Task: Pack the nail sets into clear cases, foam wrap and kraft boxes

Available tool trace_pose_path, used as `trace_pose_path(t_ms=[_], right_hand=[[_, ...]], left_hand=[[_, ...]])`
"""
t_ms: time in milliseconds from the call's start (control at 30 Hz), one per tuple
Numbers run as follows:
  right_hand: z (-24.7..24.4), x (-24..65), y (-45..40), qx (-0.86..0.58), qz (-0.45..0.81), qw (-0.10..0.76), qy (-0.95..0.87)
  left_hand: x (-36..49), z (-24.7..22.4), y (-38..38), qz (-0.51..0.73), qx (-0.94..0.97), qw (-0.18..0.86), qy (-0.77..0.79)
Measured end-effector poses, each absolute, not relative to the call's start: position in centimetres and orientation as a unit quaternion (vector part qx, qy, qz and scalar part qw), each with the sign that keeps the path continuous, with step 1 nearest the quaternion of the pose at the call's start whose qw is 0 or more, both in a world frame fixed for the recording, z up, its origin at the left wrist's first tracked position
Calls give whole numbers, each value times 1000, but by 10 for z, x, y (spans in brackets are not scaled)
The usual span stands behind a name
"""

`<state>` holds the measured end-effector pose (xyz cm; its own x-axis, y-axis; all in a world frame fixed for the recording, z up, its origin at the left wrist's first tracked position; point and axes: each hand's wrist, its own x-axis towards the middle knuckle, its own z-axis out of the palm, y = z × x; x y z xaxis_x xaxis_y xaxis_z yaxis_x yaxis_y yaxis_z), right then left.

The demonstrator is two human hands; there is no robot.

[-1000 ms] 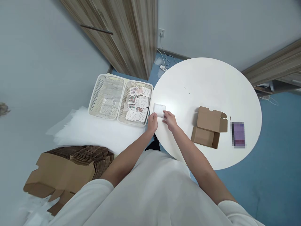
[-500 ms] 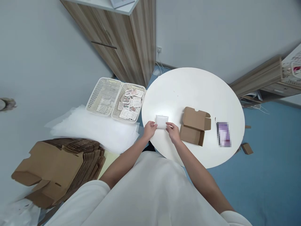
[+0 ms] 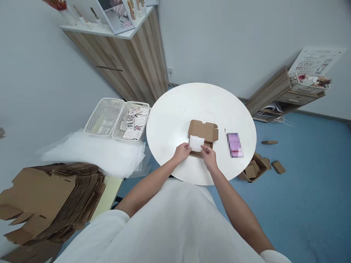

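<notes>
Between my two hands is a small white wrapped packet [image 3: 196,143], held over the tray of an open cardboard box [image 3: 203,129]. My left hand [image 3: 182,151] pinches the packet's left edge. On its right edge, my right hand [image 3: 208,156] grips it with thumb and fingers. The box's lid stands raised at the back, and the packet hides much of the tray. I cannot tell whether the packet touches the box's bottom.
The round white table [image 3: 175,109] bears a blurred purple item [image 3: 234,145] on the right. At left are a basket of cards [image 3: 131,122], a basket of clear plastic [image 3: 104,117], white sheets [image 3: 90,151] and flattened cardboard boxes [image 3: 41,197]. A carton [image 3: 253,168] stands on the floor.
Both hands have carried the white packet rightward from the bare tabletop to over the open box. The camera view has also shifted toward the right.
</notes>
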<state>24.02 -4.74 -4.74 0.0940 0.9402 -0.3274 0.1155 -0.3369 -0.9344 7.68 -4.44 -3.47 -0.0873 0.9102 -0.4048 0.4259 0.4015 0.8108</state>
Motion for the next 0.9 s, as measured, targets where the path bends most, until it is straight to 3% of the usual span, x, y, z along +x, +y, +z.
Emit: trace_pose_path(t_ms=[367, 667, 900], right_hand=[[-63, 264, -40, -664, 524, 284, -452], [-70, 264, -39, -674, 526, 196, -480], [-60, 276, -38, -643, 545, 272, -464]], left_hand=[[101, -42, -29, 56, 583, 436, 683], [102, -47, -32, 31, 596, 433, 676], [82, -43, -36, 108, 595, 444, 661]])
